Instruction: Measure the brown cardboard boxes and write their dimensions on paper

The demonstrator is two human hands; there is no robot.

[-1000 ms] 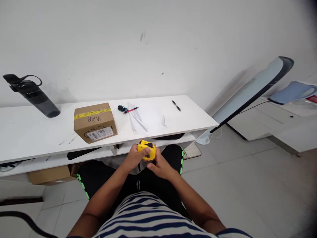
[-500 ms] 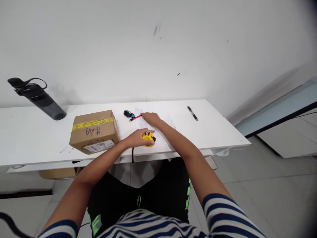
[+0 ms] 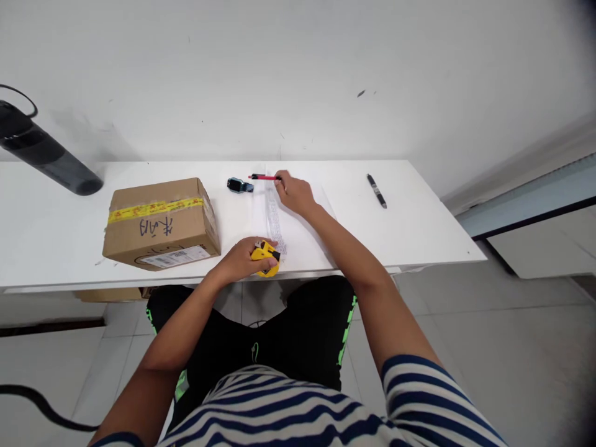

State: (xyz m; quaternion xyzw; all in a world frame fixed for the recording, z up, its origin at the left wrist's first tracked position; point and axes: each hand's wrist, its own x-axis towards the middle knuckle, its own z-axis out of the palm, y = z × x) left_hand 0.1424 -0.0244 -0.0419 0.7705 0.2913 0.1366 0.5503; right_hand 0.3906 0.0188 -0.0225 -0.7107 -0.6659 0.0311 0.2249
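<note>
Now your right hand (image 3: 297, 192), near the upper centre of the frame, has the red pen (image 3: 264, 177) by its right end; half a second ago the pen lay slantwise with your fingers only reaching it. It has since swung almost level, pointing left above the small dark device (image 3: 237, 185). So both your hands are occupied, each with its own thing. Your right fingertips are pinched together on the pen; whether it has wholly left the desk (image 3: 419, 230), you can't tell. Your left hand (image 3: 239, 259), lower centre, is clamped round the yellow tape measure (image 3: 264, 253), thumb across it, at the near end of the paper (image 3: 302, 242).
</note>
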